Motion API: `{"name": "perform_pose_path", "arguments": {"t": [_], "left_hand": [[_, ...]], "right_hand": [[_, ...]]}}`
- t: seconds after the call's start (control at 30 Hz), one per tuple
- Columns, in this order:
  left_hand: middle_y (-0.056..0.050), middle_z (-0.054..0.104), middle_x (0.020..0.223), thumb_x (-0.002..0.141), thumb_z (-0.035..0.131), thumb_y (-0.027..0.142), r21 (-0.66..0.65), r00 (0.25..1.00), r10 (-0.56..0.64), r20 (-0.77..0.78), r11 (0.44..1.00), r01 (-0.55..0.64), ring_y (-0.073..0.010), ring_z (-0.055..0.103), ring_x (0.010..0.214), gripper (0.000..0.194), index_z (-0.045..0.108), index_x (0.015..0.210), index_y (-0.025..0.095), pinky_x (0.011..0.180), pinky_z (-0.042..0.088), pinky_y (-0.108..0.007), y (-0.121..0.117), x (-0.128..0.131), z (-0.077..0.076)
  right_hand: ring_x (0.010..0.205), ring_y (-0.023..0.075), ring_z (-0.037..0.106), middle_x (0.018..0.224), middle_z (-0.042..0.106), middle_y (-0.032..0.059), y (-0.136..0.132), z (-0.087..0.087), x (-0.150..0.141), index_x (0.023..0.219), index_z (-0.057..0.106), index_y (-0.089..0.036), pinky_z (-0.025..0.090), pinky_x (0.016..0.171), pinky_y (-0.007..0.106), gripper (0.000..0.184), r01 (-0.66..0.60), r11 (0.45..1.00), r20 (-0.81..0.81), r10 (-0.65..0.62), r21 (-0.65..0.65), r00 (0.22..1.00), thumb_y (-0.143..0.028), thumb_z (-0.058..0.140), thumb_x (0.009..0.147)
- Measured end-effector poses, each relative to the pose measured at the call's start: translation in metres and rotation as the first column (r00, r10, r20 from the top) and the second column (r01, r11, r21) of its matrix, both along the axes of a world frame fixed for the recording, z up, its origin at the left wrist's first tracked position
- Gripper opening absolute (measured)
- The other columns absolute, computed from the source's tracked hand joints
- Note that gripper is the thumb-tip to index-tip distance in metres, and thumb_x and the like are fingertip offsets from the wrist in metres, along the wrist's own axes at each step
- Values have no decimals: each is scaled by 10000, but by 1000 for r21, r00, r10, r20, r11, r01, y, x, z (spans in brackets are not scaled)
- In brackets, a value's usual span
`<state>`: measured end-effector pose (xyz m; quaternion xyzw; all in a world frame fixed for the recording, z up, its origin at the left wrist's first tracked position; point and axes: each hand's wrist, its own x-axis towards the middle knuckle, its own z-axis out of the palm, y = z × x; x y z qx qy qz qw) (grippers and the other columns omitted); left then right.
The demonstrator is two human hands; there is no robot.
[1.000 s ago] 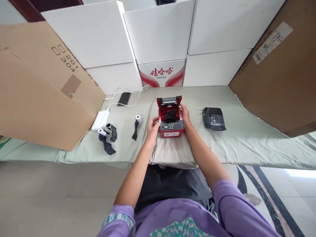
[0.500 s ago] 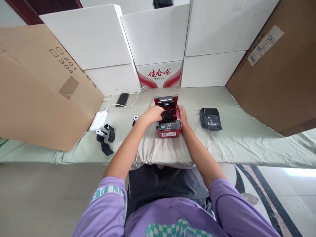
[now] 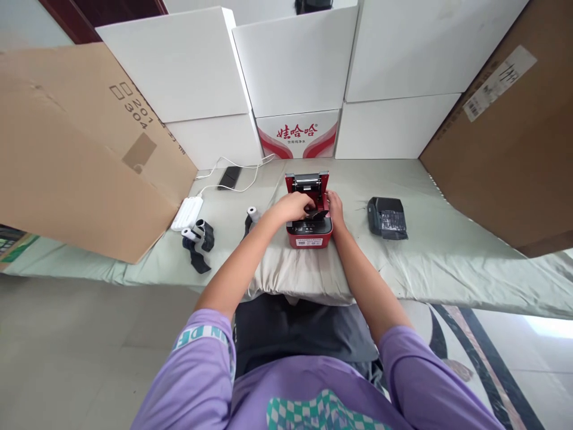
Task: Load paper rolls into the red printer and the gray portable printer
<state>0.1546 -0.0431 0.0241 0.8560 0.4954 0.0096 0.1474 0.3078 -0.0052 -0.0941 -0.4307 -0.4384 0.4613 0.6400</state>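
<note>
While the left hand (image 3: 292, 208) is over the left side of the printer (image 3: 310, 229), its curled fingers dip inside and meet the black strip (image 3: 319, 214); whether they pinch it or only touch it, I cannot tell. The strip lies within the open printer, just to the right of those fingertips, and its visible length runs crosswise, towards the printer's right side. Outside that side, touching it, is the right hand (image 3: 335, 209), its fingers partly hidden, so their spread cannot be made out. Of the two, the left is nearer the strip. The lid (image 3: 308, 181) stands raised at the printer's rear. Near the printer's left is a white roll (image 3: 253, 214), with two more rolls (image 3: 191, 235) farther left; well apart to its right sits a black device (image 3: 387, 218).
</note>
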Motion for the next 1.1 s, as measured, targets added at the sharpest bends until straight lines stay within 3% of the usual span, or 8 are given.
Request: {"name": "perform_pose_path", "arguments": {"t": [0.13, 0.23, 0.33, 0.5, 0.63, 0.87, 1.0, 1.1], "left_hand": [[-76, 707, 1096, 776, 772, 195, 71, 940, -9, 341, 997, -17, -215, 677, 958, 313, 766, 1089, 186, 856, 530, -309, -19, -18, 6], [-50, 669, 1089, 781, 815, 295, 106, 810, 30, 585, 988, -113, -187, 651, 929, 373, 696, 1124, 212, 840, 534, -315, -46, -47, 14], [-38, 656, 1117, 781, 824, 361, 106, 697, 118, 708, 957, -269, -177, 653, 930, 465, 599, 1169, 237, 812, 538, -302, -70, -93, 20], [-14, 659, 1020, 767, 796, 429, 132, 585, 398, 706, 738, -661, -173, 647, 860, 515, 581, 1192, 232, 786, 529, -285, -90, -181, 13], [-4, 666, 888, 759, 762, 491, 150, 573, 569, 590, 620, -770, -168, 605, 773, 437, 643, 1067, 205, 751, 500, -279, -95, -229, -10], [-65, 689, 1163, 787, 695, 459, 102, 714, 532, 456, 765, -636, -223, 639, 968, 469, 675, 1187, 215, 869, 525, -327, -91, -266, -38], [-97, 644, 1280, 840, 628, 416, 87, 807, 415, 420, 867, -490, -264, 629, 1135, 347, 712, 1107, 211, 877, 550, -336, -92, -268, -29], [-95, 631, 1312, 870, 572, 357, 152, 869, 338, 363, 898, -412, -271, 611, 1189, 296, 742, 1075, 227, 900, 544, -349, -97, -262, -16]], "right_hand": [[1026, 211, 658, 1018, 728, 51, 3, -3, 0, 930, 643, -233, 546, 961, 366, 350, 11, 1000, 15, -11, 12, 1000, -562, 528, 898], [997, 203, 658, 1006, 726, 44, 5, -5, 1, 936, 639, -228, 541, 940, 350, 385, 11, 1000, 45, -11, -5, 999, -594, 529, 892], [973, 200, 657, 976, 720, 34, 4, -5, 0, 943, 627, -235, 545, 901, 340, 394, 13, 999, 45, -12, -29, 999, -611, 521, 896], [991, 201, 649, 999, 710, 36, 2, -5, -1, 932, 627, -241, 547, 887, 336, 369, -5, 1000, 36, 4, 11, 999, -593, 523, 904], [971, 202, 639, 986, 695, 35, 6, -8, 0, 902, 623, -245, 543, 889, 339, 341, 12, 1000, 25, -13, 25, 1000, -577, 546, 886], [961, 193, 646, 987, 704, 24, 7, -9, 2, 928, 634, -239, 543, 904, 341, 298, -18, 1000, -5, 18, -4, 1000, -525, 558, 895], [956, 192, 644, 980, 697, 25, 5, -9, 1, 916, 627, -233, 540, 902, 335, 291, -7, 1000, -5, 8, 8, 1000, -516, 559, 900], [943, 185, 635, 972, 695, 26, 4, -8, 1, 905, 632, -228, 537, 897, 323, 266, -5, 1000, -10, 5, 9, 1000, -482, 552, 898]]}}
